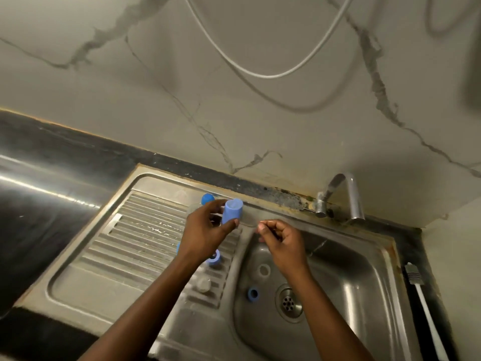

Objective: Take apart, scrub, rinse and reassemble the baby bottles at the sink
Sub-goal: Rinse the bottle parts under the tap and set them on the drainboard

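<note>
My left hand (205,235) grips a blue bottle cap (232,211) above the ribbed drainboard (145,238). Behind it a bottle with a blue top (207,198) stands on the drainboard, mostly hidden by my fingers. A blue screw ring (215,257) lies on the drainboard under my left wrist, and a clear teat (203,284) sits nearer me. Another blue ring (252,293) and a clear teat (264,270) lie in the sink basin (351,295). My right hand (281,241) hovers over the basin's left rim, fingers curled; whether it pinches something small I cannot tell.
A chrome tap (343,196) stands at the back right of the sink. A white-handled bottle brush (426,308) lies on the dark counter to the right. A white hose (250,61) hangs on the marbled wall. Dark counter stretches to the left.
</note>
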{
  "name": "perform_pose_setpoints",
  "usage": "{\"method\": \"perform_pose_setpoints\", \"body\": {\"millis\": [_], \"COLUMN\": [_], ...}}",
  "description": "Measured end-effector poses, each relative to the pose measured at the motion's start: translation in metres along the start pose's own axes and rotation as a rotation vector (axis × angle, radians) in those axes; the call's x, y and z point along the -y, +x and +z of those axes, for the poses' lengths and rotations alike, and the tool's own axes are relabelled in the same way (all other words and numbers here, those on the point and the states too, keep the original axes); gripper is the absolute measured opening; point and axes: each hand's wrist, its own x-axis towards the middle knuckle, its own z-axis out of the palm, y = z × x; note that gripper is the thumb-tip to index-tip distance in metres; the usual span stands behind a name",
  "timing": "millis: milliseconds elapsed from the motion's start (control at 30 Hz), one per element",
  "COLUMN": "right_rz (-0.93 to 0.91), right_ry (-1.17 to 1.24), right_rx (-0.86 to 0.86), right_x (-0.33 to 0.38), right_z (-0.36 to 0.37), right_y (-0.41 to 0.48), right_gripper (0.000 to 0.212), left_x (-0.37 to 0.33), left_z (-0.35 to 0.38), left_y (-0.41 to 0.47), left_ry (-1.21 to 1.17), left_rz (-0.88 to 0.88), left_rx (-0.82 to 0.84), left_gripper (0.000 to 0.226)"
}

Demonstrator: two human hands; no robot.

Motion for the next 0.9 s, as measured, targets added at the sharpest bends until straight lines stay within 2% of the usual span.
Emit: {"method": "perform_pose_setpoints", "body": {"millis": [367, 567, 900], "right_rz": [0.026, 0.032, 0.039], "right_ry": [-0.047, -0.088, -0.107], "right_rx": [0.136, 0.148, 0.158], "right_x": [-0.001, -0.005, -0.017], "right_z": [0.040, 0.045, 0.035], "right_y": [0.007, 0.015, 0.022], "right_gripper": [0.014, 0.016, 0.010], "left_x": [0.040, 0.077, 0.115], "left_z": [-0.093, -0.096, -0.070], "left_y": [0.049, 0.077, 0.109], "left_ry": [0.096, 0.147, 0.200], "left_rz": [-0.034, -0.102, -0.235], "left_rx": [-0.238, -0.243, -0.162], "left_gripper": [0.042, 0.041, 0.042]}}
